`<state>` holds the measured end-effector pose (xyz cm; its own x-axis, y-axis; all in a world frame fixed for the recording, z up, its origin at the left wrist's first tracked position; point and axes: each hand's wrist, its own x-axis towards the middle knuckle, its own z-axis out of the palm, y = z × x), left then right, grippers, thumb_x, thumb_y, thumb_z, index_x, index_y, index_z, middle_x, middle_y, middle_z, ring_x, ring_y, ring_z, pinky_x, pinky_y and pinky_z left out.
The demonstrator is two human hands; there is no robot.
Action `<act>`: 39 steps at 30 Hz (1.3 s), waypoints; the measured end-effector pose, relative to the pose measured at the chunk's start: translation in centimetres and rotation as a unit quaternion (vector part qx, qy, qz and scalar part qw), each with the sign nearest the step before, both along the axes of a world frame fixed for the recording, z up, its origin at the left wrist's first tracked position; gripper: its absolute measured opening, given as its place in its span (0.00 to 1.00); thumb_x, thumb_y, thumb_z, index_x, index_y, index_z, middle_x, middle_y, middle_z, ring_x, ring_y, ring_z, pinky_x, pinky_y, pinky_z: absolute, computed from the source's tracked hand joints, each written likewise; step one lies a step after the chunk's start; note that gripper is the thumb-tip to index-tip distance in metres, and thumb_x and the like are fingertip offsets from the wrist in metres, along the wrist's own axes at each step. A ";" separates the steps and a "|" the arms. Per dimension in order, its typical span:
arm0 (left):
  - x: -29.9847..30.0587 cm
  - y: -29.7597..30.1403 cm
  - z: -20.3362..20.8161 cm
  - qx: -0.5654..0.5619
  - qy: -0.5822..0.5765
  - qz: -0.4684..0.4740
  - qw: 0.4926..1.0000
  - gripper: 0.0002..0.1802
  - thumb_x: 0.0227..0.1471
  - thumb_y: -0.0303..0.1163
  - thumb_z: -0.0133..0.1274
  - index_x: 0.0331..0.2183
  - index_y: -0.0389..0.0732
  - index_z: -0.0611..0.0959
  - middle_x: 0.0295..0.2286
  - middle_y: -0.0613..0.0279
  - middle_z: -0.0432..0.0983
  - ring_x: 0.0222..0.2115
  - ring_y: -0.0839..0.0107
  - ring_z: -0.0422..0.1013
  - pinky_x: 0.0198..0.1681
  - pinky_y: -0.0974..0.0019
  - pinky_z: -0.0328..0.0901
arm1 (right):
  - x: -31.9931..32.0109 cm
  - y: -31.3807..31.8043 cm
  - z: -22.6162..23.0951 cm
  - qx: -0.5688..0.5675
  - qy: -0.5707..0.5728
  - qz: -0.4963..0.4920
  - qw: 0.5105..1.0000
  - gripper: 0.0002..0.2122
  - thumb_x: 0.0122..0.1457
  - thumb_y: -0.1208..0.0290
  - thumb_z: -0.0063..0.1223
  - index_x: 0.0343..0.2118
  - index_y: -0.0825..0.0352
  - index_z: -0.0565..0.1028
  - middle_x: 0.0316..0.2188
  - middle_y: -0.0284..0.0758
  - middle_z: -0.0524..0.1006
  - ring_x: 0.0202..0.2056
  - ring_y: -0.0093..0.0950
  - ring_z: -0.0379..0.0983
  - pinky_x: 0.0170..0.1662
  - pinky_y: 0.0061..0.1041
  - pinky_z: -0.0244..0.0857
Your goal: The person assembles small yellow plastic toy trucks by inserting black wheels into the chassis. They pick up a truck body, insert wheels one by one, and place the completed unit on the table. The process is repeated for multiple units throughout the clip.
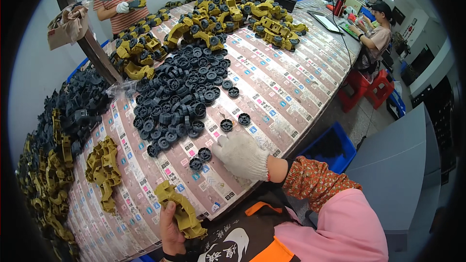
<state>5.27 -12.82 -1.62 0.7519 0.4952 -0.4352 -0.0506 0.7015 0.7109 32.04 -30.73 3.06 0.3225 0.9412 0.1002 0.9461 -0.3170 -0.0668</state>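
My bare left hand [171, 228] is closed on a yellow plastic toy vehicle body [182, 211], held tilted over the table's near edge. The thumb presses on its side. My right hand [241, 156], in a white knitted glove, is low over the table with its fingers bent and a little apart. Nothing shows in its grasp, though its palm side is hidden. Just left of its fingertips lie two black toy wheels, a farther wheel [205, 154] and a nearer wheel [195, 164]. Another loose wheel [226, 125] and one beside it [244, 119] lie beyond the glove.
A large heap of black wheels [170, 85] covers the table's middle. Yellow vehicles with wheels [233, 12] are piled behind it. Yellow bodies [103, 165] and dark parts [73, 102] lie left. A post [90, 43] rises at the far left. Two co-workers are across the table and far right.
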 end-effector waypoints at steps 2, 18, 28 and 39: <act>0.0 0.1 0.0 -0.011 0.001 -0.002 1.000 0.31 0.64 0.37 0.61 0.63 0.39 0.71 0.48 0.59 0.78 0.46 0.65 0.78 0.50 0.60 0.76 | -0.6 0.0 -0.1 -0.026 0.015 -0.002 1.000 0.13 0.54 0.71 0.61 0.41 0.70 0.78 0.37 0.42 0.80 0.40 0.39 0.81 0.42 0.37 0.76; -0.2 -0.5 0.3 -0.023 -0.001 0.018 1.000 0.28 0.68 0.44 0.56 0.62 0.38 0.74 0.47 0.61 0.80 0.46 0.69 0.79 0.49 0.63 0.77 | -2.1 0.3 2.6 0.000 0.183 0.017 0.983 0.14 0.60 0.69 0.58 0.45 0.72 0.78 0.40 0.48 0.80 0.44 0.46 0.80 0.47 0.41 0.75; 1.4 -1.9 2.2 -0.017 -0.042 -0.062 0.997 0.28 0.68 0.48 0.56 0.60 0.42 0.69 0.45 0.62 0.77 0.41 0.73 0.80 0.41 0.65 0.80 | -7.6 0.4 2.1 0.147 0.683 -0.091 0.710 0.20 0.66 0.77 0.53 0.61 0.70 0.73 0.50 0.36 0.78 0.48 0.22 0.74 0.52 0.25 0.71; 1.8 -2.6 2.5 0.106 -0.003 -0.104 0.989 0.41 0.64 0.47 0.63 0.68 0.44 0.61 0.54 0.61 0.73 0.52 0.70 0.73 0.55 0.62 0.72 | -8.6 1.7 1.1 0.231 0.744 -0.121 0.615 0.22 0.69 0.77 0.52 0.64 0.72 0.69 0.54 0.39 0.77 0.54 0.25 0.75 0.56 0.26 0.72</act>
<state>7.03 -15.45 0.87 0.8496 0.4095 -0.3325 0.0736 0.5321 0.8435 23.40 -29.02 4.18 0.5054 0.8296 -0.2371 -0.3435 -0.0586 -0.9373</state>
